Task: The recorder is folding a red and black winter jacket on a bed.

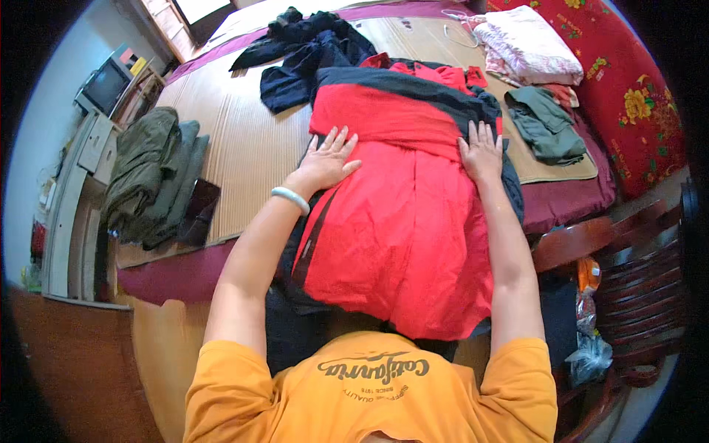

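A red and black jacket (399,221) lies spread before me on a bed, its near end hanging over the edge towards my body. Its far part is folded across in a red band (382,113) with a black strip behind it. My left hand (328,159) rests flat on the jacket's left side, fingers apart, at the fold. On the right side, my right hand (481,152) presses flat with its fingers pointing away from me. Neither hand grips the cloth. A pale bangle (290,200) circles my left wrist.
Dark clothes (318,55) lie crumpled beyond the jacket on the bed mat (238,138). Folded olive garments (149,171) are stacked at left, beside a dark flat object (199,213). Folded green cloth (545,124) and patterned bedding (529,47) lie right. A wooden chair (637,288) stands near right.
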`<action>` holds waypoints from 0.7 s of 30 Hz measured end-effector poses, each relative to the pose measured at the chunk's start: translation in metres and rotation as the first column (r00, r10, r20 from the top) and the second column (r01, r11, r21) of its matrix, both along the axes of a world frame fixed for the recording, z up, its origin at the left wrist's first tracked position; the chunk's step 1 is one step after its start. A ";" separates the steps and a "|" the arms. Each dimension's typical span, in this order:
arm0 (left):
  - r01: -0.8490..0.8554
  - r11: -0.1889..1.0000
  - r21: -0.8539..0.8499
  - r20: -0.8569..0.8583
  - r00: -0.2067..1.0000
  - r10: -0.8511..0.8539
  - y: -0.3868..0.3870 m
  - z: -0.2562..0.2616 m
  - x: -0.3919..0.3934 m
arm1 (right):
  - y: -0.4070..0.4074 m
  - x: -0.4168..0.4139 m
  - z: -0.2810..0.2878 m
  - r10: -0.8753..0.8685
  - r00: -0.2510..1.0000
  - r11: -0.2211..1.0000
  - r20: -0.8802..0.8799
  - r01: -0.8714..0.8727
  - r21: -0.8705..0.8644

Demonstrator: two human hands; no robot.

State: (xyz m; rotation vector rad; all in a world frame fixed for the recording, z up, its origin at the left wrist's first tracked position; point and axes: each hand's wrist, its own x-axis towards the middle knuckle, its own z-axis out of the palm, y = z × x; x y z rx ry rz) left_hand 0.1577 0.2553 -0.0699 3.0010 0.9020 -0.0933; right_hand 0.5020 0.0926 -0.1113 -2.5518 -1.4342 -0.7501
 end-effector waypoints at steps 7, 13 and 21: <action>-0.012 0.990 -0.144 0.146 0.989 0.033 -0.100 0.016 -0.128 | -0.101 -0.071 -0.009 0.177 0.983 0.984 -0.051 -0.178 -0.004; -0.206 0.961 -0.186 0.389 0.882 0.264 -0.182 -0.021 -0.198 | -0.217 -0.162 -0.024 0.216 0.946 0.975 -0.242 -0.194 0.112; -0.328 0.875 -0.356 0.629 0.608 0.484 -0.253 -0.037 -0.180 | -0.346 -0.212 -0.078 -0.025 0.921 0.901 -0.389 0.189 0.390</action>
